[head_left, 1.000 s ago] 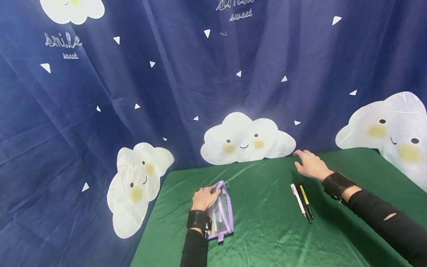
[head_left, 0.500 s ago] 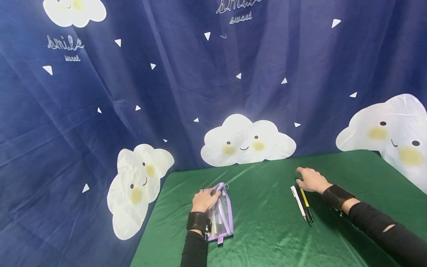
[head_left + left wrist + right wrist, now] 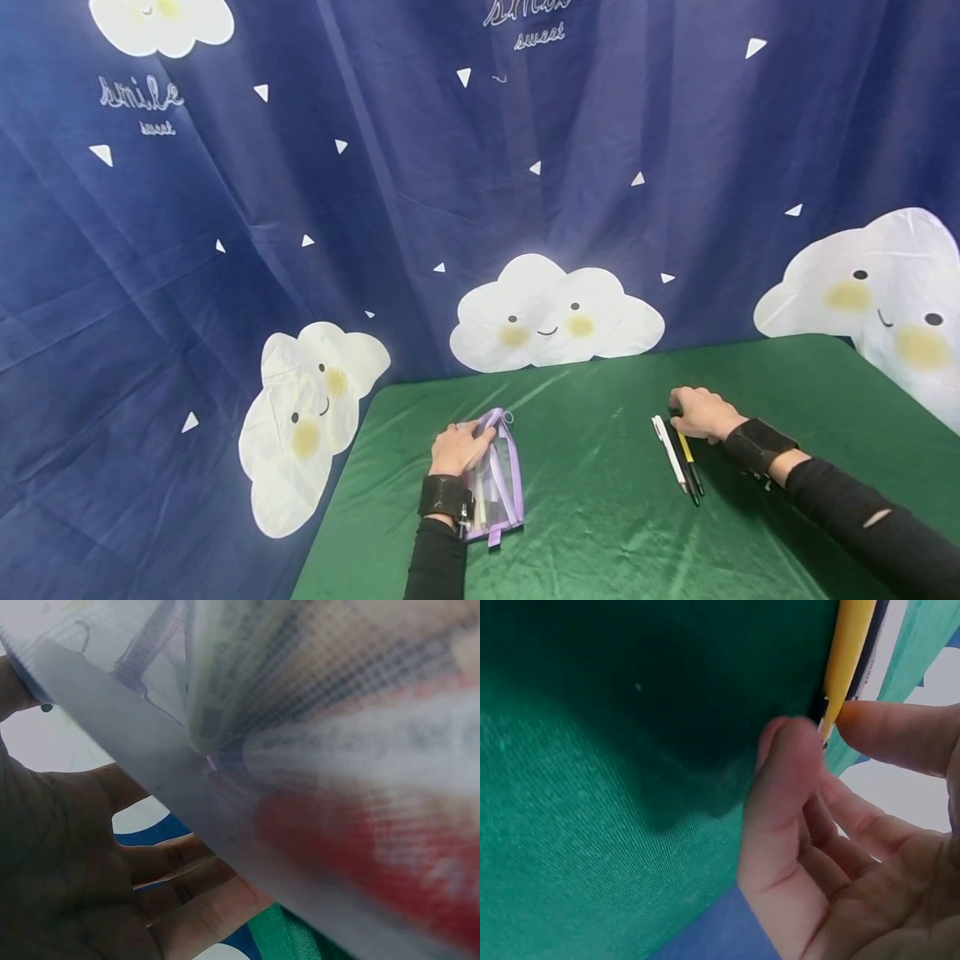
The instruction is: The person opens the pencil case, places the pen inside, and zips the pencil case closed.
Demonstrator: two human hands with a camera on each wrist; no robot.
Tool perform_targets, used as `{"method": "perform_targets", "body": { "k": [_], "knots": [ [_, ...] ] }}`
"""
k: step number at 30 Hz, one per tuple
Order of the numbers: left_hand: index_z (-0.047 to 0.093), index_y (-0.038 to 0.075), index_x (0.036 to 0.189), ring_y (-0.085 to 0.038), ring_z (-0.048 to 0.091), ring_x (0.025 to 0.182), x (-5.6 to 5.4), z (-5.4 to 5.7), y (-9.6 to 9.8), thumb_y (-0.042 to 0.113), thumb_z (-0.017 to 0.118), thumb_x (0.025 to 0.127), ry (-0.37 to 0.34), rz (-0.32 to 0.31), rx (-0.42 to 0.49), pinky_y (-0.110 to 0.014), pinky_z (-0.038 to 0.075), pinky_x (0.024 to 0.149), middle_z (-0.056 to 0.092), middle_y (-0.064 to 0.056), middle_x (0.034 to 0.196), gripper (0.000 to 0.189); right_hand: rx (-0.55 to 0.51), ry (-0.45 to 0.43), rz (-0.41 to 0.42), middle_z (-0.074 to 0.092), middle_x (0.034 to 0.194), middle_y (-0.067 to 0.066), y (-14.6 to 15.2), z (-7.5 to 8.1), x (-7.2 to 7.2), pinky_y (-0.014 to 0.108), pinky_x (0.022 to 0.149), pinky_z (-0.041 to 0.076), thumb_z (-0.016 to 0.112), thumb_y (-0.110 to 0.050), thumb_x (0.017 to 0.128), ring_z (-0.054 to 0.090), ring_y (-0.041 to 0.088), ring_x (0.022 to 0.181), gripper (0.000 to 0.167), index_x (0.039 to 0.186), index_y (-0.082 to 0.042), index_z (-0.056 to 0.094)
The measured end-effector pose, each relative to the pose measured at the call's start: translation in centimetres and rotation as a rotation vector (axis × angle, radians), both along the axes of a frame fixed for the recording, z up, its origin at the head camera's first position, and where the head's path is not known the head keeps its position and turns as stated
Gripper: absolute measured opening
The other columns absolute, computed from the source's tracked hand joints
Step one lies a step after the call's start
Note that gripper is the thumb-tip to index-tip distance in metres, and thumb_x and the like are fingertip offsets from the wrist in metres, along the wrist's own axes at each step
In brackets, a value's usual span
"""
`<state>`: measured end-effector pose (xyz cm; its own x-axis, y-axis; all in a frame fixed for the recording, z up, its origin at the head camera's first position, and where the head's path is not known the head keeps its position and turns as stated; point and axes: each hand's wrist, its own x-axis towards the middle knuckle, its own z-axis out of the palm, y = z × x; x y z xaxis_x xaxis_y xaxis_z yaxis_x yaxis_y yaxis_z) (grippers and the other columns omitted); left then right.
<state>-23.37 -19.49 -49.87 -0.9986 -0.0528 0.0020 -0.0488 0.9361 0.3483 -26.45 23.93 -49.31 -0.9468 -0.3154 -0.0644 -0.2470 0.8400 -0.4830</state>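
Note:
My left hand [image 3: 455, 450] grips a clear mesh pencil pouch [image 3: 508, 483] with purple edging, at the table's left. Through its see-through wall [image 3: 172, 765], in the left wrist view, pens or similar sticks and something red show blurred; fingers [image 3: 202, 907] lie behind it. At the right, my right hand [image 3: 705, 414] pinches the upper end of a yellow pen [image 3: 849, 645] between thumb and a bent finger. That yellow pen [image 3: 686, 448] has a black lower end and lies on the cloth. Beside it lie a black pen [image 3: 692, 479] and a white pen [image 3: 669, 452].
A green cloth [image 3: 585, 467] covers the table. Behind and to the left hangs a dark blue curtain [image 3: 405, 167] with smiling white clouds [image 3: 555, 312]. A small ring [image 3: 508, 417] hangs at the pouch's top corner.
My right hand has come down and nearer from beyond the pens to the yellow pen's upper end, its fingers closing there. The left hand and pouch have stayed put.

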Motion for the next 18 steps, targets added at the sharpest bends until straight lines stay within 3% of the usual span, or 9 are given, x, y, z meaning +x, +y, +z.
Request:
{"method": "perform_targets", "body": {
  "k": [6,9,13,18],
  "knots": [
    [0.06,0.012,0.142,-0.05,0.058,0.122,0.06,0.01,0.01,0.055,0.045,0.093,-0.002,-0.006,0.0,-0.063,0.048,0.097,0.06,-0.029,0.138,0.067,-0.018,-0.013,-0.025,0.058,0.076,0.011,-0.01,-0.25,0.34,0.029,0.042,0.049,0.064,-0.009,0.088,0.058,0.019,0.05,0.028,0.109,0.009,0.059],
    [0.06,0.012,0.142,-0.051,0.057,0.123,0.04,-0.02,0.02,0.056,0.045,0.093,0.0,-0.006,0.001,-0.064,0.048,0.097,0.06,-0.029,0.139,0.067,-0.042,-0.019,-0.041,0.051,0.064,0.002,-0.1,-0.23,0.26,0.028,0.041,0.05,0.065,-0.006,0.085,0.056,0.016,0.047,0.01,0.086,0.001,0.058],
    [0.061,0.012,0.142,-0.051,0.057,0.123,-0.03,-0.07,0.02,0.056,0.045,0.093,0.007,-0.006,0.001,-0.063,0.048,0.097,0.06,-0.028,0.139,0.067,-0.064,-0.003,-0.054,0.042,0.054,-0.005,-0.14,-0.27,0.14,0.025,0.04,0.048,0.063,-0.001,0.078,0.052,0.011,0.043,0.028,0.062,-0.014,0.044],
    [0.062,0.012,0.14,-0.05,0.058,0.122,-0.03,0.02,0.04,0.057,0.046,0.092,0.013,0.001,-0.005,-0.062,0.049,0.096,0.061,-0.027,0.137,0.067,-0.06,0.034,-0.051,0.031,0.051,-0.011,-0.19,-0.36,0.14,0.023,0.04,0.044,0.058,0.001,0.071,0.048,0.007,0.039,0.037,0.055,-0.021,0.034]
  ]
}}
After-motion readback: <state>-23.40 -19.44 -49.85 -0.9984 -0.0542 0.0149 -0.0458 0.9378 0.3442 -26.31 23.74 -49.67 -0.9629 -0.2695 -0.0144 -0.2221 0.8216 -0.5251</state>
